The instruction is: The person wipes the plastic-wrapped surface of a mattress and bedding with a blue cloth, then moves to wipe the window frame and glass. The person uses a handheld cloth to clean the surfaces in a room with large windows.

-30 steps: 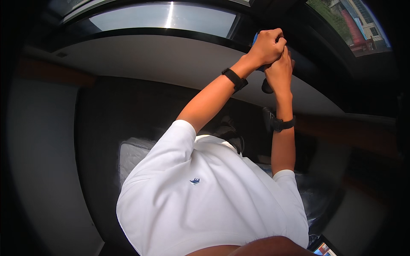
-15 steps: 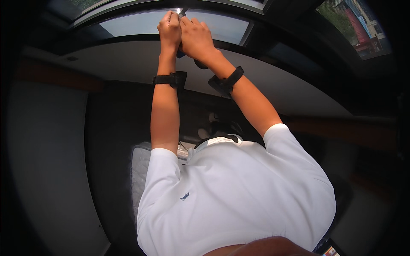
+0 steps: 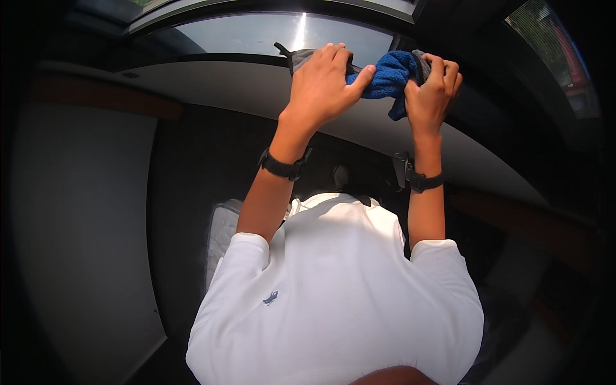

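Observation:
A blue and grey cleaning cloth (image 3: 388, 76), bunched and a little twisted, stretches between my two hands in front of the window sill. My left hand (image 3: 324, 83) grips its grey left end, thumb pointing right along the blue part. A dark loop or corner sticks out beyond those fingers. Closed around the other end is my right hand (image 3: 433, 96), with a grey edge showing above the fingers and a blue fold hanging beside the thumb. Parts of the cloth under both hands are hidden. Each wrist wears a black strap with a small device.
Beyond the hands lies a window pane (image 3: 237, 35) in a dark frame, with a bright sun glint on it. Below the sill runs a pale wall (image 3: 244, 80). A quilted, plastic-wrapped mattress-like thing (image 3: 221, 231) stands at my left. Another window (image 3: 552, 58) is at the upper right.
My hands were close together at the window pane. They have parted, the right hand moving right and down, and the cloth now shows stretched between them.

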### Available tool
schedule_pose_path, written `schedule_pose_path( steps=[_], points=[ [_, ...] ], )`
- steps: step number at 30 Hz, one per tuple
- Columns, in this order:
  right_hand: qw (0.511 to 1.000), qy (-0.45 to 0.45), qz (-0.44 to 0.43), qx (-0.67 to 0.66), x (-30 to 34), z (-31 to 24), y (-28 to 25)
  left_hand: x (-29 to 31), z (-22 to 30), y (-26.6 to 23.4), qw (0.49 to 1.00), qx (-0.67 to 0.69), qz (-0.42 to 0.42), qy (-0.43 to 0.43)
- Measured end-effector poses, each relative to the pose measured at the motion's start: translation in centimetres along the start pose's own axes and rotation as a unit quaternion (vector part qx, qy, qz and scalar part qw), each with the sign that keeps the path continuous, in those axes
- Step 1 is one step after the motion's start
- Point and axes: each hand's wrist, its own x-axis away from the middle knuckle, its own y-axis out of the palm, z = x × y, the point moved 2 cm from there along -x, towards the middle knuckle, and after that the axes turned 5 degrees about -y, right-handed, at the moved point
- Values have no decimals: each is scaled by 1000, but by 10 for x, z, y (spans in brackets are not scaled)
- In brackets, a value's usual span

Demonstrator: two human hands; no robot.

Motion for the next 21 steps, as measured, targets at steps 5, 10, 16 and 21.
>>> schedule_pose_path(
  steps=[5,10,16,21],
  points=[
    [941,207,-38,266,7,50,-14,-42,30,61,976,86,5,199],
    [927,314,-75,188,-3,47,21,-59,18,78,964,-24,-42,261],
    [944,280,-142,97,-32,-14,34,-66,-14,32,945,51,-71,315],
    [946,250,-181,100,-25,-81,21,-45,-32,-14,939,200,-36,278]
  ],
)
